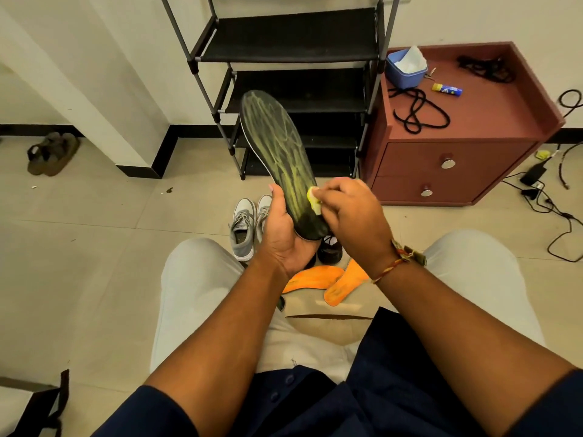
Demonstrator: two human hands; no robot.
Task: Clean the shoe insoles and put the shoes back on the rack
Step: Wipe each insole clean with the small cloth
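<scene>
Left hand (284, 238) firm around the dark insole (277, 143), right hand (353, 212) in a pinch on a yellowed wipe (314, 199)

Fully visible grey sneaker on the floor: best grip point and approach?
Take the sneaker by its heel collar, pinching from above at the near end. It stands upright, opening up, heel toward the person. The other sneaker crowds its right flank.

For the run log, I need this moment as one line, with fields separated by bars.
step: wiping | left hand: holds green-black insole by heel | right hand: pinches wipe against it | grey shoes, orange insoles: on floor
</scene>
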